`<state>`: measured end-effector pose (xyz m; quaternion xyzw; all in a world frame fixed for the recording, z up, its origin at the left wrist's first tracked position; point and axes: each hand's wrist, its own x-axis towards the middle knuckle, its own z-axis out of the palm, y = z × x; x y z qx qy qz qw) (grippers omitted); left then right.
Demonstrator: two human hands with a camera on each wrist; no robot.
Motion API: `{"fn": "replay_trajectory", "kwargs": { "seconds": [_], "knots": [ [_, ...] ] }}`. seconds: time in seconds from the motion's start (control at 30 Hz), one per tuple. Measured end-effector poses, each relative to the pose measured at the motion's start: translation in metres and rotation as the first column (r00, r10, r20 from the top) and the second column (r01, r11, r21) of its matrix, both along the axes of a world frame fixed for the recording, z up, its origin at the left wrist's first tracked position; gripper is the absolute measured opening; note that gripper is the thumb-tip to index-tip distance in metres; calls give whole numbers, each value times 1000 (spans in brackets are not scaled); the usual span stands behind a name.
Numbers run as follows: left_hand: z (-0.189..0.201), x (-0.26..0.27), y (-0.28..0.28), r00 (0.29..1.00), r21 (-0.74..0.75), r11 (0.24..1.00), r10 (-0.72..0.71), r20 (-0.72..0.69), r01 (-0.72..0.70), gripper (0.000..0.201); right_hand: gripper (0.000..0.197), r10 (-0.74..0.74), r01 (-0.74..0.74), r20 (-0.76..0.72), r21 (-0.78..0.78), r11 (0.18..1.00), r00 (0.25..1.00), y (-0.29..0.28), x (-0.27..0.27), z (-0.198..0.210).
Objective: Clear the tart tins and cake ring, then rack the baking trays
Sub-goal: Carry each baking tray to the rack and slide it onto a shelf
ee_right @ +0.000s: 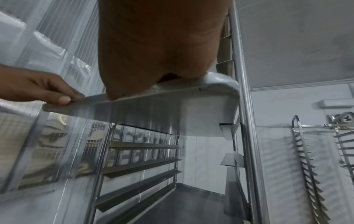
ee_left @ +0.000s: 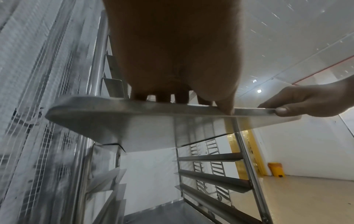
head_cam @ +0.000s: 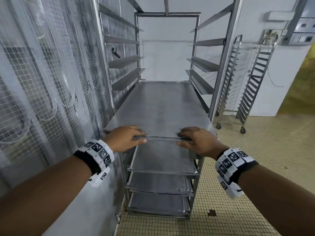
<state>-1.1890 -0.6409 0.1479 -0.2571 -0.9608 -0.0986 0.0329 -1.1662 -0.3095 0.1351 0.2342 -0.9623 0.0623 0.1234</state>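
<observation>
From the head view, both hands hold the near edge of a tray (head_cam: 158, 106) that lies flat on the runners of a rack (head_cam: 223, 53), most of its length already inside the frame. The left hand (head_cam: 125, 137) grips the edge left of centre, fingers on top and thumb along the rim; the right hand (head_cam: 198, 141) grips it right of centre in the same way. Three more trays (head_cam: 162, 160) sit on lower runners below. A mesh panel (head_cam: 34, 82) stands to the left, a second rack (head_cam: 245, 79) is by the far wall, and the floor (head_cam: 255, 167) is small yellow tiles. The left wrist view looks up at the tray (ee_left: 107, 121) from below, which the head view cannot: the left hand (ee_left: 176, 53) has fingers curled over the top edge and its thumb pressed on the front rim, while the right hand (ee_left: 306, 101) pinches the rim with thumb beneath. A yellow bin (ee_left: 275, 169) shows only here. The right wrist view also looks from below: the right hand (ee_right: 159, 45) clasps the tray (ee_right: 172, 112) near its corner, beside the rack's upright post (ee_right: 243, 106), and the left hand (ee_right: 38, 87) pinches the rim, thumbnail visible. The tray rests on a side runner (ee_right: 228, 125).
</observation>
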Motion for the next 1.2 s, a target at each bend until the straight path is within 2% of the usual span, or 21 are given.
{"fn": "replay_trajectory", "kwargs": {
  "seconds": [0.07, 0.2, 0.3, 0.37, 0.43, 0.5, 0.6, 0.77, 0.93, 1.2],
  "knots": [
    [-13, 2, 1, 997, -3, 1000, 22, -80, -22, 98, 60, -14, 15, -54, 27, 1000, 998, -2, 3, -8],
    [-29, -1, 4, 981, 25, 998, 62, -186, -59, 110, 77, -66, 68, -110, 20, 997, 992, -8, 1, -19],
    [-31, -8, 7, 978, 75, 996, 69, -194, -55, 99, 73, -109, 108, -172, -16, 994, 979, -14, -3, -25],
    [-33, -16, 9, 977, 113, 991, 87, -192, -66, 82, 64, -147, 141, -181, -47, 989, 972, -18, -9, -27],
    [-36, -26, 12, 977, 151, 986, 97, -188, -69, 77, 64, -172, 164, -171, -57, 985, 970, -20, -15, -28],
    [-42, -36, 13, 976, 166, 984, 98, -194, -66, 75, 68, -183, 175, -151, -64, 982, 971, -21, -22, -30],
    [-48, -51, 14, 961, 164, 985, 96, -258, -54, 72, 62, -202, 191, -161, -77, 979, 966, -23, -37, -33],
    [-48, -86, 19, 949, 105, 993, 85, -304, -55, 84, 61, -227, 217, -155, -79, 973, 961, -19, -70, -28],
    [-52, -129, 27, 939, 126, 989, 110, -326, -73, 66, 59, -263, 257, -117, -64, 964, 958, -16, -109, -24],
    [-53, -184, 29, 924, 140, 989, 97, -371, -48, 66, 52, -280, 269, -139, -88, 959, 950, -12, -163, -26]
  ]
}}
